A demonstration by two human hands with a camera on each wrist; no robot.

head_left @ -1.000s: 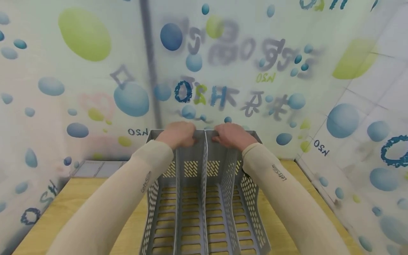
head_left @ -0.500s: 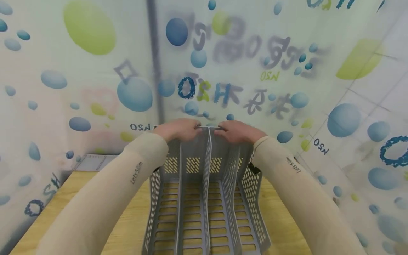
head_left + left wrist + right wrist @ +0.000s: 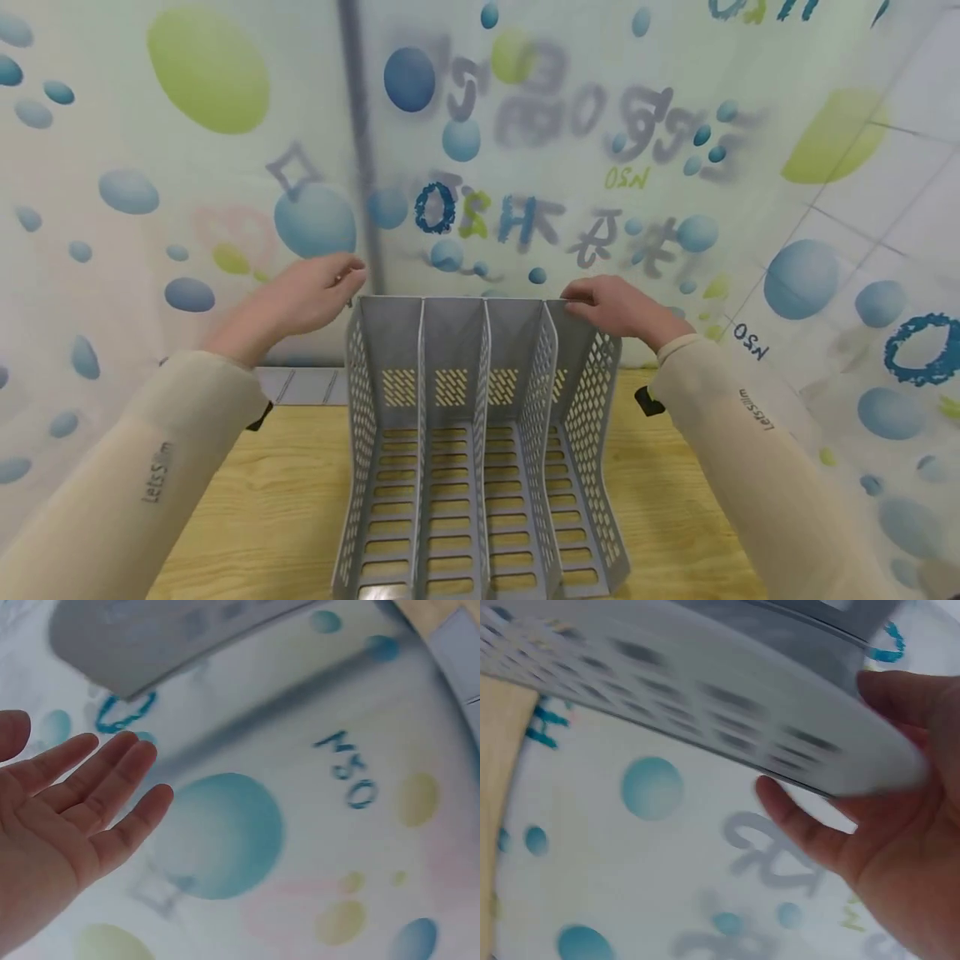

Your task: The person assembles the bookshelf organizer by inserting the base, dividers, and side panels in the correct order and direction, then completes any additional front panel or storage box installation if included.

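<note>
A grey plastic file rack (image 3: 453, 329) with perforated dividers and several slots stands upright on the table, its slotted base toward me. My left hand (image 3: 303, 292) is in the air just left of the rack's top left corner, apart from it. In the left wrist view its fingers (image 3: 112, 780) are loosely spread and hold nothing. At the top right corner, my right hand (image 3: 618, 304) grips the back panel's edge. The right wrist view shows the thumb on one side of the rack's perforated wall (image 3: 705, 697) and the other fingers partly hidden behind it.
The wooden table (image 3: 285, 492) extends on both sides of the rack. A flat grey panel (image 3: 306, 386) lies at the table's back left against the wall. A curtain-like wall covering (image 3: 480, 125) with bubble prints closes off the back.
Both hands were on the rack's top edge near its middle. My left hand has let go and moved left; my right hand has moved right to the corner. The rack has barely shifted.
</note>
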